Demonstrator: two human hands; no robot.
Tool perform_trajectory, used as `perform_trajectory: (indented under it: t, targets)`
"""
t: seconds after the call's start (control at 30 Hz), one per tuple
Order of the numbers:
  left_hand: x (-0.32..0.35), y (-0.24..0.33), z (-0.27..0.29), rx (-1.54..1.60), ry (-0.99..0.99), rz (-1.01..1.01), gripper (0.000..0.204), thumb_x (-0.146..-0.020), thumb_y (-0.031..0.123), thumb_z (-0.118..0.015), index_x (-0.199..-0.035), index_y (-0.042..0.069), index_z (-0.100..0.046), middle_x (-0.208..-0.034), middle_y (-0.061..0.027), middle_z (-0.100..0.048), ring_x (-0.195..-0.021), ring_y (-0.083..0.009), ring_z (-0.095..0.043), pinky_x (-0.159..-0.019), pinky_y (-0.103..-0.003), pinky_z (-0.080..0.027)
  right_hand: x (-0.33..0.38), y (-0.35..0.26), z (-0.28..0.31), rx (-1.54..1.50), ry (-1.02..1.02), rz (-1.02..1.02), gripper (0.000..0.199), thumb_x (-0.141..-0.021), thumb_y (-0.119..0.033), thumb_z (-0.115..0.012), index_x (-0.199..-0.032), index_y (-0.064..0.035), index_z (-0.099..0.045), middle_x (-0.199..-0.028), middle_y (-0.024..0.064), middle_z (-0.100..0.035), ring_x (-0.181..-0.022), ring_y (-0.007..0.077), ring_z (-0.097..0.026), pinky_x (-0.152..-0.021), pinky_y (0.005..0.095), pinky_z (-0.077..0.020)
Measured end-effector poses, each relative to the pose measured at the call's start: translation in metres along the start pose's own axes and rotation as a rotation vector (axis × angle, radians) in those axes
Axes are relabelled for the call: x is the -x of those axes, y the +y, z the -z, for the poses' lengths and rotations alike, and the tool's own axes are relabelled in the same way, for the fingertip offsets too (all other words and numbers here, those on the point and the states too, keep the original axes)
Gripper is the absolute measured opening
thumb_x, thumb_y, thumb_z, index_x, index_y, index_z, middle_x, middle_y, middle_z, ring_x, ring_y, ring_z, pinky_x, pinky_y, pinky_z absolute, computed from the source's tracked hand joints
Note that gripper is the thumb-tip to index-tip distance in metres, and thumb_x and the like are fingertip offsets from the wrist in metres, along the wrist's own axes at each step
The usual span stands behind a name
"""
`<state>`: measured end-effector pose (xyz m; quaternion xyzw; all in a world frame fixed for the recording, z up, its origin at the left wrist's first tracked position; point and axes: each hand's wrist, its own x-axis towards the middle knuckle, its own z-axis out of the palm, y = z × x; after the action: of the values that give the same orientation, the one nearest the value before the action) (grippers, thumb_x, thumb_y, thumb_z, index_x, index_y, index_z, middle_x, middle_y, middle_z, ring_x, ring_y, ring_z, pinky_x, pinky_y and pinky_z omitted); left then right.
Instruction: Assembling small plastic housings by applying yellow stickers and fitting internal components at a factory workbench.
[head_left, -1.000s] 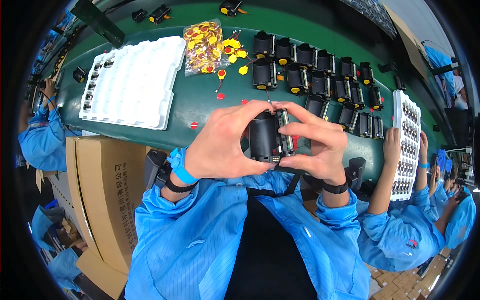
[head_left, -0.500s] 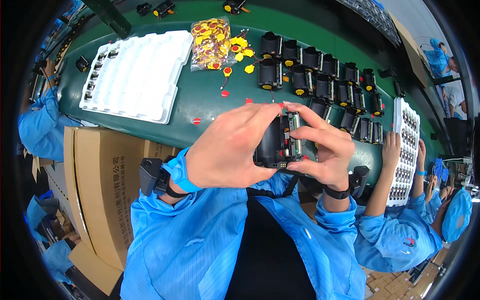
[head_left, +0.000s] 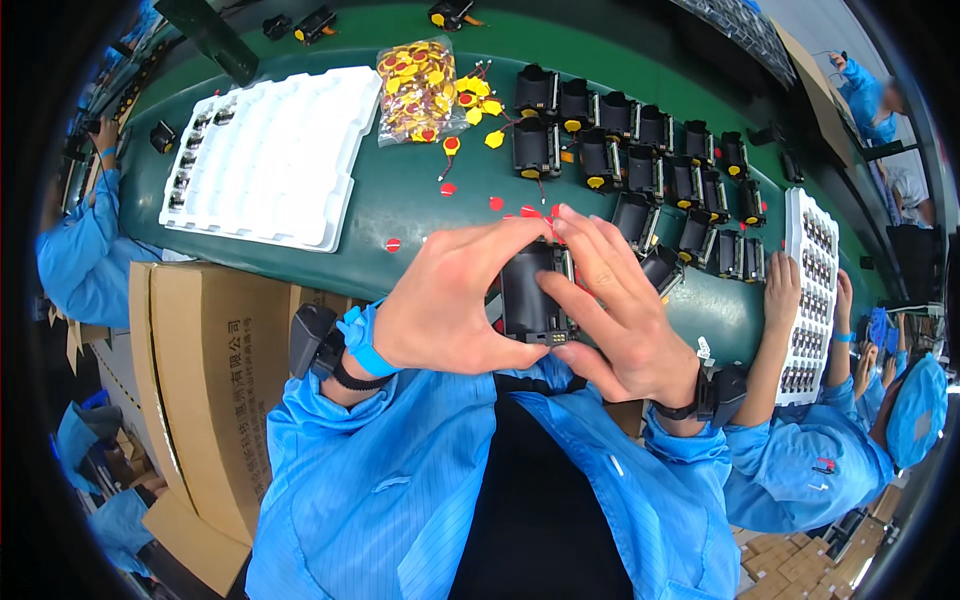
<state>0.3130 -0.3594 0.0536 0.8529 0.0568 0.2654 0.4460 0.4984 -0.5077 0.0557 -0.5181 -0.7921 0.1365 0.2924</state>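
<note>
Between my two hands is a black plastic housing [head_left: 526, 295] with a curved, trough-like side and small gold contacts on its near edge. My left hand [head_left: 455, 295] grips it from the left, thumb at the near end and fingers at the far end. My right hand [head_left: 625, 320] closes on the right side, with a finger across the black surface and the thumb by the contacts. That right hand covers much of the circuit board side. Just beyond my fingertips, several red round stickers [head_left: 497, 203] lie on the green table [head_left: 400, 195].
Rows of similar black housings [head_left: 601, 160] stand beyond my right hand. A clear bag of yellow-and-red wired discs [head_left: 415, 92] lies beside a white tray [head_left: 285, 150]. A cardboard box [head_left: 205, 380] is at left. To the right, a co-worker's hands [head_left: 783, 300] touch another filled tray [head_left: 811, 290].
The housing has turned, so its curved black side shows more and the circuit board less. My right index finger has moved left onto that surface. Another housing now shows beside my right hand.
</note>
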Motion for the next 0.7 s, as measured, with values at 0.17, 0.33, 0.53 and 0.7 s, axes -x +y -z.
perform_trajectory:
  t: [0.17, 0.33, 0.53, 0.7]
  targets:
    - [0.004, 0.007, -0.003, -0.154, 0.055, -0.002, 0.076, -0.059, 0.014, -0.086, -0.127, -0.002, -0.056, -0.118, -0.0209, -0.063, -0.106, -0.0367, -0.064, -0.089, -0.040, -0.053, 0.008, -0.007, -0.010, -0.274, 0.471, -0.208, 0.063, -0.081, -0.016, -0.074, -0.133, 0.0105, -0.050, -0.129, 0.0303, -0.055, -0.120, 0.0406, -0.057, -0.100, 0.0464, -0.0456]
    - [-0.001, 0.021, -0.018, -0.116, 0.005, 0.050, 0.078, -0.065, 0.015, -0.089, -0.134, 0.002, -0.056, -0.131, -0.0226, -0.057, -0.114, -0.0387, -0.061, -0.097, -0.042, -0.051, -0.002, -0.010, -0.034, -0.301, 0.546, -0.439, 0.010, -0.090, 0.001, -0.064, -0.099, 0.0061, -0.064, -0.071, 0.0136, -0.065, -0.059, 0.0209, -0.066, -0.056, 0.0296, -0.0498]
    - [-0.003, 0.020, -0.026, 0.048, 0.037, 0.169, 0.056, -0.081, 0.004, -0.076, -0.133, -0.001, -0.055, -0.118, -0.0133, -0.066, -0.098, -0.0209, -0.068, -0.081, -0.029, -0.055, 0.001, -0.021, -0.035, -0.193, 0.668, -0.424, 0.013, -0.092, 0.001, -0.061, -0.103, 0.0059, -0.065, -0.066, 0.0126, -0.061, -0.053, 0.0231, -0.062, -0.052, 0.0324, -0.0456]
    - [-0.001, 0.013, -0.039, 0.060, 0.289, 0.054, 0.036, -0.082, -0.001, -0.071, -0.117, 0.001, -0.065, -0.098, -0.0134, -0.070, -0.076, -0.0222, -0.068, -0.062, -0.029, -0.052, 0.002, -0.032, -0.037, -0.142, 0.684, -0.399, 0.015, -0.091, 0.002, -0.061, -0.105, 0.0066, -0.065, -0.066, 0.0126, -0.060, -0.052, 0.0259, -0.060, -0.050, 0.0349, -0.0448]
